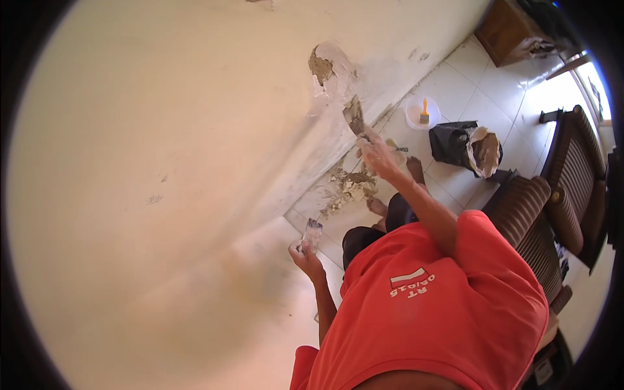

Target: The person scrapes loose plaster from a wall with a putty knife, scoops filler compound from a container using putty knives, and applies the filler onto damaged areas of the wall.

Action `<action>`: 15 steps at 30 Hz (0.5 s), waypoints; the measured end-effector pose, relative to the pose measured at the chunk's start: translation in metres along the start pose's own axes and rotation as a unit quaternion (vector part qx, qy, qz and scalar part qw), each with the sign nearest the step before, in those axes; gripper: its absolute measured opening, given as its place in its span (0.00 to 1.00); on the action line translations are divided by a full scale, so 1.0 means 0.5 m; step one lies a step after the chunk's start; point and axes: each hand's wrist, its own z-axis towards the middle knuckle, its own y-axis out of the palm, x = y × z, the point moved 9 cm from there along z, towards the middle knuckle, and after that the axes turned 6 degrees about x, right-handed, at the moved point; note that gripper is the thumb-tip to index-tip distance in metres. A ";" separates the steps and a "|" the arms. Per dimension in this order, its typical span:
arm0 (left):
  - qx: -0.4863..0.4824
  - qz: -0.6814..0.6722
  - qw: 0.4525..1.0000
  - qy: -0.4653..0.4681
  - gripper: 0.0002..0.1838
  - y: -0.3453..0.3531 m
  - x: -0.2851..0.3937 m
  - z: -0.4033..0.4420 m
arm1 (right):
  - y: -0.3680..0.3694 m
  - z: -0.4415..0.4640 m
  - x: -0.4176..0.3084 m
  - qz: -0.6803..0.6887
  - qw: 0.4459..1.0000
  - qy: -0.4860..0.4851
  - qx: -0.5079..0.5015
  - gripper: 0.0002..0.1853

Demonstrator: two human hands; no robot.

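My right hand (379, 158) is closed around a putty knife (353, 116), its blade smeared with grey filler and raised close to the wall. Just beyond the blade is a damaged wall patch (321, 64), rough and brown inside, with pale wet-looking filler (338, 75) around it. Lower and to the left, my left hand (307, 259) grips a second putty knife (312, 233), whose broad blade is coated in whitish filler. Whether either blade touches the wall cannot be told.
Crumbled plaster (354, 187) lies on the tiled floor by my feet. A white tub (415, 112) with a yellow-handled brush (424, 112) stands near an open black bag (452, 144). Dark wooden chairs (520, 208) are at the right, a brown cabinet (510, 32) at the upper right.
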 end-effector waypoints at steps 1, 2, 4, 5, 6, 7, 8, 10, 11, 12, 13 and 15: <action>-0.013 -0.010 1.000 -0.006 0.12 -0.008 -0.012 0.009 | 0.023 0.013 0.016 0.022 0.999 -0.024 0.010 0.26; -0.021 -0.008 1.000 -0.003 0.12 -0.019 -0.022 0.014 | 0.043 0.025 0.032 0.043 0.998 -0.047 0.020 0.27; -0.048 0.016 0.999 -0.002 0.13 -0.033 -0.029 0.021 | 0.081 0.045 0.050 0.083 0.995 -0.041 0.045 0.26; -0.055 0.018 0.998 0.001 0.13 -0.041 -0.044 0.026 | 0.100 0.057 0.057 0.119 0.990 -0.036 0.062 0.27; -0.071 0.037 0.997 0.008 0.14 -0.045 -0.068 0.030 | 0.128 0.075 0.071 0.161 0.984 -0.023 0.075 0.26; -0.087 0.057 0.994 0.015 0.15 -0.047 -0.083 0.035 | 0.159 0.095 0.084 0.203 0.975 -0.011 0.087 0.26; -0.090 0.058 0.994 0.017 0.15 -0.050 -0.083 0.035 | 0.189 0.111 0.095 0.211 0.971 -0.010 0.114 0.26; -0.092 0.034 0.994 -0.038 0.15 -0.059 -0.095 0.031 | 0.250 0.113 0.081 0.191 0.971 -0.026 0.142 0.21; -0.095 0.036 0.994 -0.037 0.15 -0.063 -0.100 0.028 | 0.283 0.102 0.061 0.161 0.976 -0.042 0.143 0.16; -0.092 0.038 0.995 -0.016 0.15 -0.069 -0.098 0.027 | 0.316 0.123 0.078 0.081 0.974 -0.134 0.165 0.16; -0.089 0.041 0.995 0.005 0.15 -0.073 -0.094 0.026 | 0.349 0.140 0.099 0.000 0.955 -0.221 0.199 0.17; -0.098 0.030 0.995 -0.002 0.14 -0.077 -0.109 0.021 | 0.368 0.050 0.074 -0.049 0.944 -0.263 0.193 0.17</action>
